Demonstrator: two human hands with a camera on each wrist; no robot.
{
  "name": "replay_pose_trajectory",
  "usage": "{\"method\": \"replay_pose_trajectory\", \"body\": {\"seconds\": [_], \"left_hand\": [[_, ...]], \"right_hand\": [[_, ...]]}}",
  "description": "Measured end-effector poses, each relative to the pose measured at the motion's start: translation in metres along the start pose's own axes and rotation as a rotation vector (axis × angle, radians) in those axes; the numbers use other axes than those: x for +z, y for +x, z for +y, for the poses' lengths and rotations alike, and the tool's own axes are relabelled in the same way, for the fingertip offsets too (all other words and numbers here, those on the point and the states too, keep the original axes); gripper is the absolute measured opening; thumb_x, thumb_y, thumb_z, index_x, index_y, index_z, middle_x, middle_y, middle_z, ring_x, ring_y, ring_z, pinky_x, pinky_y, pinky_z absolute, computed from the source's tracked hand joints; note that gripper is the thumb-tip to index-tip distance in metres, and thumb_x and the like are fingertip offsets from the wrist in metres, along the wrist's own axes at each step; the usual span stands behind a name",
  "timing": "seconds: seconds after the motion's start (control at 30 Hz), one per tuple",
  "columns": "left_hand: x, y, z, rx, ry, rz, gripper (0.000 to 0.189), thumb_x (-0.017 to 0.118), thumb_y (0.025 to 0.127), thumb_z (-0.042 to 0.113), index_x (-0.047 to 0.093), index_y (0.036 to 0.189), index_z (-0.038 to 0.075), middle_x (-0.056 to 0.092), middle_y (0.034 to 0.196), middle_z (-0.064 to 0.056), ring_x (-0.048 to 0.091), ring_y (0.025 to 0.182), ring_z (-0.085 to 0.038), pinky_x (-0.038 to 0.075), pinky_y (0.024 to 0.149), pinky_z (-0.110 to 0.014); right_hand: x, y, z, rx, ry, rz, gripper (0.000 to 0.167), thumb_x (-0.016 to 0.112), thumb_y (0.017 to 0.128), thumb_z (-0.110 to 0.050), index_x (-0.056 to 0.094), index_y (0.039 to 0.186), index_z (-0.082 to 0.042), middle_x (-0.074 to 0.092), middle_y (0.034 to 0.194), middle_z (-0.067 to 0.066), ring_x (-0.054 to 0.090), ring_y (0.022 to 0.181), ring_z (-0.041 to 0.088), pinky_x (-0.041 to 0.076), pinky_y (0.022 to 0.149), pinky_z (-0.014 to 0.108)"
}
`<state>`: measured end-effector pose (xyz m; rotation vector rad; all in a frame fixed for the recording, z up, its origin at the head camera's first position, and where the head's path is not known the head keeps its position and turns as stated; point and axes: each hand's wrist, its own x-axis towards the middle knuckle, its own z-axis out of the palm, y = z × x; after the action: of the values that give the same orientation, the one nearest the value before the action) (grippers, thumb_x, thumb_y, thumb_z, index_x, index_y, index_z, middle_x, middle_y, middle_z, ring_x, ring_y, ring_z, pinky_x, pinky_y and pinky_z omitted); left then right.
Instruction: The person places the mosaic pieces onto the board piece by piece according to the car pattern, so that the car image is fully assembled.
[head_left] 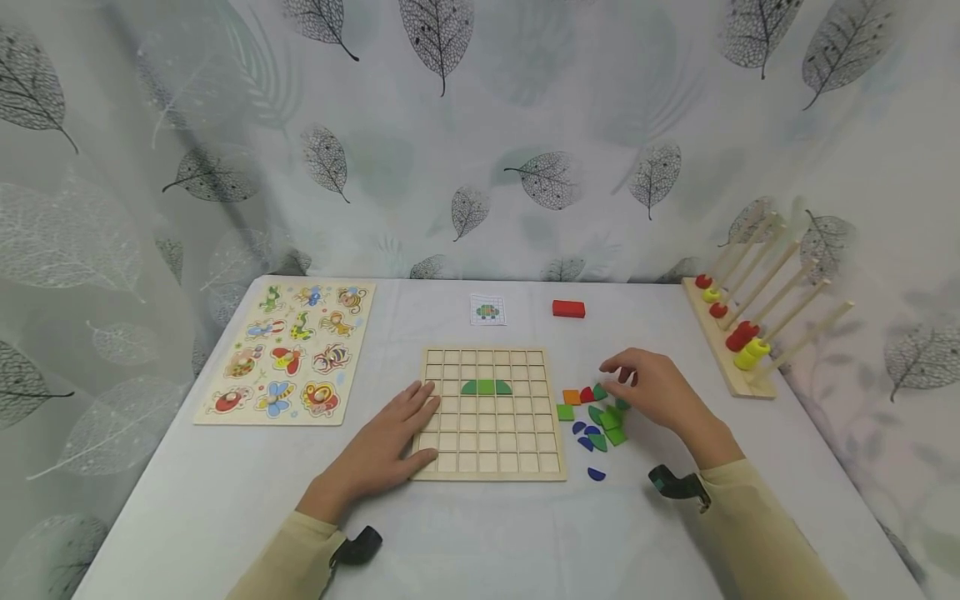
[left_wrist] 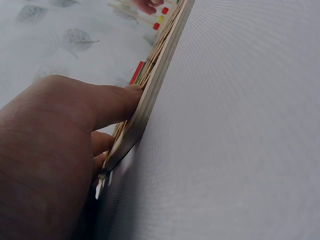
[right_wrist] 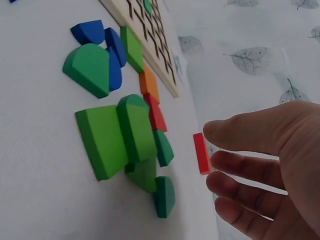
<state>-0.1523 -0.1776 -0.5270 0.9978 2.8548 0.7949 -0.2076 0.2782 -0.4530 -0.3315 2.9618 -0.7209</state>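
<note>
My left hand (head_left: 382, 442) rests on the left edge of a wooden grid board (head_left: 487, 444), fingers extended; its thumb (left_wrist: 117, 102) touches the board's side rim in the left wrist view. In an upper row of the board lie a light green square (head_left: 486, 387) and a dark green rounded piece on either side of it. Right of the board, my right hand (head_left: 656, 396) hovers with loosely bent fingers and nothing between them. Below it are scattered light green squares (right_wrist: 102, 142), dark green rounded pieces (right_wrist: 87, 70), blue pieces (right_wrist: 89, 32), an orange square (right_wrist: 149, 84) and a red piece (right_wrist: 156, 113).
Behind the board lie a small pattern card (head_left: 488, 310) and a red block (head_left: 568, 309). An insect picture puzzle (head_left: 285, 371) lies at left. A wooden peg rack (head_left: 738, 375) with red and yellow beads stands at right. A leaf-print curtain hangs behind the table.
</note>
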Motion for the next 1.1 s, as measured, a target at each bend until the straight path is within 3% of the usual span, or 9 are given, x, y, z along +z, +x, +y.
{"method": "replay_pose_trajectory", "body": {"seconds": [0.4,0.8,1.1], "left_hand": [[0.001,0.001,0.000,0.001,0.000,-0.006,0.081,0.063,0.105,0.048,0.037,0.169,0.008,0.024,0.179,-0.007,0.014,0.166,-0.027,0.024,0.130,-0.050],[0.003,0.000,-0.001,0.018,0.010,0.033,0.081,0.067,0.104,0.047,0.040,0.168,0.006,0.028,0.178,-0.010,0.019,0.165,-0.032,0.028,0.128,-0.055],[0.003,0.000,-0.002,0.013,0.010,0.022,0.081,0.066,0.104,0.047,0.038,0.169,0.007,0.026,0.178,-0.009,0.017,0.165,-0.030,0.027,0.129,-0.053]], "right_hand": [[0.017,0.006,0.019,-0.072,-0.016,-0.044,0.024,0.082,0.095,-0.007,0.083,0.118,-0.012,0.074,0.121,0.008,0.063,0.093,0.023,0.061,0.080,0.038],[0.022,0.009,0.020,-0.065,-0.044,-0.069,0.024,0.084,0.093,-0.003,0.083,0.116,-0.009,0.072,0.107,0.002,0.062,0.092,0.022,0.061,0.084,0.042],[0.022,0.011,0.023,-0.062,-0.032,-0.068,0.025,0.084,0.092,-0.003,0.082,0.116,-0.010,0.071,0.104,0.001,0.061,0.092,0.023,0.061,0.085,0.043]]}}
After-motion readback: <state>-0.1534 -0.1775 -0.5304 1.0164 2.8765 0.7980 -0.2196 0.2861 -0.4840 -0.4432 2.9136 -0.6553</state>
